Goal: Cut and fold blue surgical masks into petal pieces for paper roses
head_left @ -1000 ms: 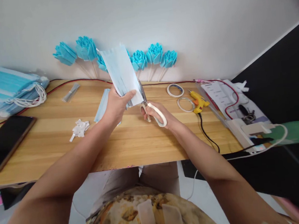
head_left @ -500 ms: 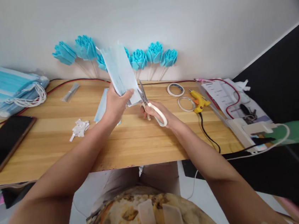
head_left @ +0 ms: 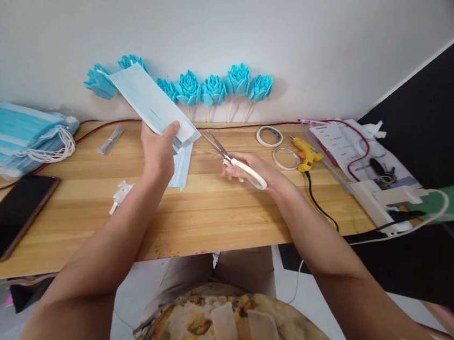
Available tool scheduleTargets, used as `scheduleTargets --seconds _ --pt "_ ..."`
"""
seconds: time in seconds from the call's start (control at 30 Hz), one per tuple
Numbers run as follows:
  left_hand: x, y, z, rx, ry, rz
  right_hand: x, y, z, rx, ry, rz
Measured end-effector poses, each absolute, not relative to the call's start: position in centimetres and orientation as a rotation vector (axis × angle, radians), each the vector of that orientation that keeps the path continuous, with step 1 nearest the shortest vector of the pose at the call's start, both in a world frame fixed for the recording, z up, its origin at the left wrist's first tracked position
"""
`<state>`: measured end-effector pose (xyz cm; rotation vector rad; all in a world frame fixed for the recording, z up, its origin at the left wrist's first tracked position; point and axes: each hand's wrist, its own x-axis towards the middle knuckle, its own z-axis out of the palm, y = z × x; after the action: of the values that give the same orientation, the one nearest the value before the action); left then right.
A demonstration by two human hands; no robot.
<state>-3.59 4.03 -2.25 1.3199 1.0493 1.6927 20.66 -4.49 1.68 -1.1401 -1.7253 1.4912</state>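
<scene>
The pale blue mask sheet [head_left: 144, 97] is held up, tilted, over the rear half of the worktop [head_left: 216, 220], left of its middle. The left hand [head_left: 158, 144] pinches its lower end, thumb on top. Just beside the sheet's lower right corner are the tips of the scissors [head_left: 247, 170], blades parted (whether they touch it, I cannot tell). The right hand [head_left: 256, 161] is closed around their white handles.

Beneath the sheet, a second blue piece [head_left: 182, 169] lies flat; white scraps [head_left: 120, 195] sit left of it, partly behind the left forearm. Along the rear edge, blue flowers [head_left: 214, 90] on stems lean against the wall [head_left: 212, 25]. Right of the scissors lie two tape rolls [head_left: 269, 136] and a yellow glue gun [head_left: 308, 154].

A mask stack [head_left: 11, 127] fills the rear left corner, a phone [head_left: 15, 214] the front left one; a power strip [head_left: 370, 201] lies by the front right corner.
</scene>
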Motion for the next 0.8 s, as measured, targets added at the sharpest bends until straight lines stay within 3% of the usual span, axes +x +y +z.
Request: scheduleTargets --seconds 0.8 --pt "-0.4 0.6 -0.8 1.281 0.982 1.565 19.6 -4.8 1.3 -1.167 -1.648 1.473"
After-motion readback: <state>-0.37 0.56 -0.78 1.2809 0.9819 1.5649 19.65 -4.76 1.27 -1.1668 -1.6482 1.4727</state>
